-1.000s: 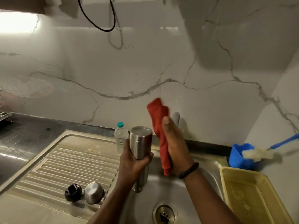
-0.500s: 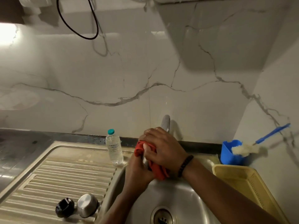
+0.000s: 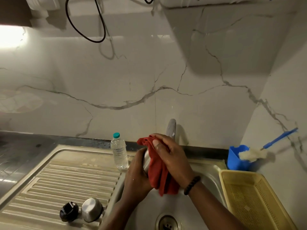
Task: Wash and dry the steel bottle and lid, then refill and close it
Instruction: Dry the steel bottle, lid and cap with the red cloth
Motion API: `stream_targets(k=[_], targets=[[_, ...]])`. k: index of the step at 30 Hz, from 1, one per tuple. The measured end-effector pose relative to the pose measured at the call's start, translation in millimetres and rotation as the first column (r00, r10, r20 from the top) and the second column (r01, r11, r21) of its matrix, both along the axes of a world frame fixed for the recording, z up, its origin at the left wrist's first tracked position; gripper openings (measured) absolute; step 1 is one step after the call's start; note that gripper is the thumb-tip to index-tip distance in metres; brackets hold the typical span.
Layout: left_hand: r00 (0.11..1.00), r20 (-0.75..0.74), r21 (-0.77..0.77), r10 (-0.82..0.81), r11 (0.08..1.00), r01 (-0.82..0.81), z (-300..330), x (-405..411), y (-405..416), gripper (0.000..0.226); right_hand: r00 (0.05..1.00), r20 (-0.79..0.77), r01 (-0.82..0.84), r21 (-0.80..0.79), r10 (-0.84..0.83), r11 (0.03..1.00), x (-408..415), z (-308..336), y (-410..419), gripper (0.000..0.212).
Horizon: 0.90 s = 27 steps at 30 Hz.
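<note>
Over the sink basin, my left hand grips the steel bottle; only a narrow strip of its shiny side shows. A red cloth is draped over the bottle's top and right side. My right hand presses the cloth against the bottle, thumb on top. On the ribbed drainboard at the lower left lie a steel cap and, beside it, a black inner lid.
A small plastic water bottle with a teal cap stands at the back of the drainboard. The tap rises behind my hands. A blue holder with a bottle brush and a yellow basket sit at right.
The red cloth, held up beside the upright bottle a second ago, now wraps the bottle. My right hand has come down over it and has since shifted along it.
</note>
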State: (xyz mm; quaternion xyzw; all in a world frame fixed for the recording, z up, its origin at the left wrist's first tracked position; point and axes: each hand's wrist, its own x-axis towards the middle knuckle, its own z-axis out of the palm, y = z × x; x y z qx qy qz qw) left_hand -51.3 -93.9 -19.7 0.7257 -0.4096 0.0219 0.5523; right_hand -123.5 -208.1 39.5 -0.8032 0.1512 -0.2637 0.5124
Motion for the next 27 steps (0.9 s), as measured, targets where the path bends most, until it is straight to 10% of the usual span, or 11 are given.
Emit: stream_targets(k=[7,27], targets=[[0.986,-0.123,-0.036,-0.115,0.993,0.111,16,-5,-2,0.073,0.959,0.284,-0.091,0.256,0.015,0.963,-8,-5,1,0.035],[0.976,-0.163,-0.089,-0.146,0.987,0.133,17,-6,-5,0.075,0.964,0.261,-0.106,0.189,0.054,0.976,5,-13,-7,0.036]])
